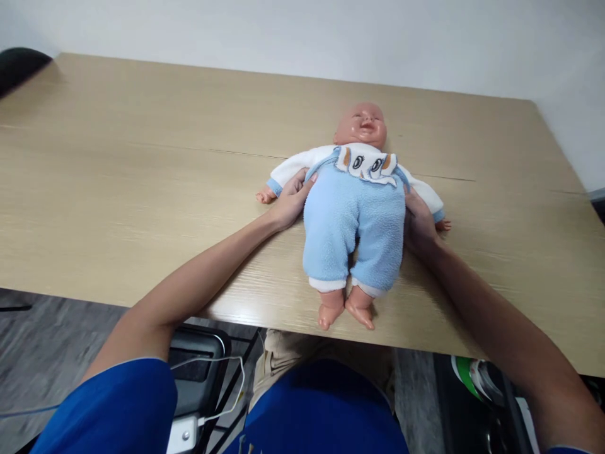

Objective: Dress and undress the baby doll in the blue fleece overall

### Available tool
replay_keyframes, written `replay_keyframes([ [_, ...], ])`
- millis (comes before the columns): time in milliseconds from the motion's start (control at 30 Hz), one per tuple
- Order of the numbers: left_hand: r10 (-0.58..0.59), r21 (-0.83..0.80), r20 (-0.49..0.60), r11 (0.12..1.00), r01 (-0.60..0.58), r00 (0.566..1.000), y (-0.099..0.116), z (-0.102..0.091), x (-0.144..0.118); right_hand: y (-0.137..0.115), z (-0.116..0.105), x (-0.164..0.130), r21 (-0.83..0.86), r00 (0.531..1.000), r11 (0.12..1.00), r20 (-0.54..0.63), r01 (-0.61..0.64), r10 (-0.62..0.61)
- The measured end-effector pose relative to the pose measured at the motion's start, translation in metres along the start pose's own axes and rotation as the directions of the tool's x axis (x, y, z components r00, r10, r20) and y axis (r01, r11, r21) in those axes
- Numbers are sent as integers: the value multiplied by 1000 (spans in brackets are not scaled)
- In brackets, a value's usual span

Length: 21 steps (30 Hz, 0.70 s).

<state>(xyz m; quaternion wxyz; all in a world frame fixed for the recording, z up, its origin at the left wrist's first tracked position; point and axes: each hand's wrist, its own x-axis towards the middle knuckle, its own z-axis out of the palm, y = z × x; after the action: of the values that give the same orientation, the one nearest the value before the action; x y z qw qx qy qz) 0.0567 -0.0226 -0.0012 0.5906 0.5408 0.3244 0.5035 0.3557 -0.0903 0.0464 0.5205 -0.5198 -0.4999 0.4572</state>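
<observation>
A baby doll lies on its back on a wooden table, head away from me, feet near the front edge. It wears light blue fleece overalls over a white top with blue cuffs. My left hand presses against the doll's side at the waist, fingers curled into the overall fabric under its arm. On the opposite side my right hand grips the overalls by the other arm, partly hidden behind the cloth.
The table runs to a white wall at the back. A dark chair back shows at the far left corner. Under the table edge are a grey device with white cables and a green and white object.
</observation>
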Motion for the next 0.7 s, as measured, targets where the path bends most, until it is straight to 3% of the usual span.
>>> replay_keyframes([
  [233,87,97,61,991,-92,994,6,-22,8,17,-11,7,-27,988,995,-116,98,-101],
  [400,231,187,8,955,-228,973,4,-20,9,24,-24,12,-175,961,968,-177,180,-211],
  [533,328,274,-119,918,-287,937,6,-12,5,9,-23,32,-156,953,963,-179,220,-246],
  [700,288,309,-193,925,-221,938,12,-6,-3,-24,-7,68,-196,972,957,-52,214,-228],
])
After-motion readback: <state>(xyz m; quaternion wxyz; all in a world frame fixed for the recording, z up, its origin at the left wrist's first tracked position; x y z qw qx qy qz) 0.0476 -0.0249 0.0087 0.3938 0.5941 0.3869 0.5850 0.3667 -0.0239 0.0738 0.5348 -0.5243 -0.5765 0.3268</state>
